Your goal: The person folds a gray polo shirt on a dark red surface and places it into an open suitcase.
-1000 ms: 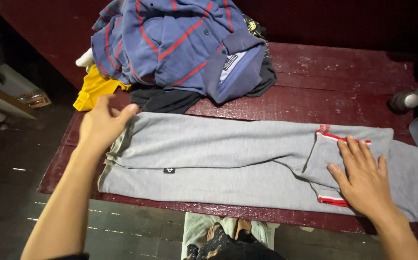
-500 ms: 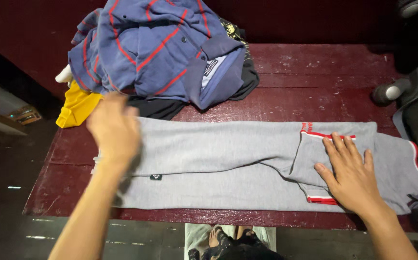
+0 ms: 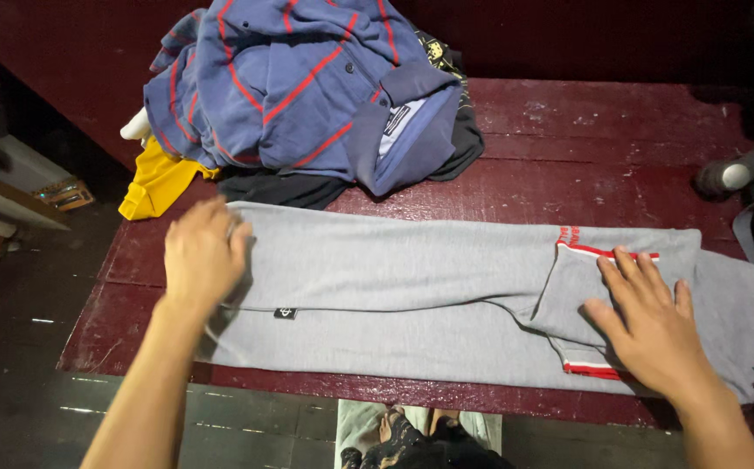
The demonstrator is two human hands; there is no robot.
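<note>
Gray shirt [image 3: 411, 295] lies long across frame centre. Your left hand [image 3: 203, 256] curled at its left end; right hand [image 3: 650, 317] spread flat on folded sleeve [image 3: 581, 287].

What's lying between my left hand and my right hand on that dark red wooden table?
In the head view, only the long grey folded garment spans from the left hand to the right hand, with a small black tag near the left hand.

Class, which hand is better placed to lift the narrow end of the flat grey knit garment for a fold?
Left: the left hand rests on the grey garment's narrow end; the right hand presses the red-trimmed flap.
</note>
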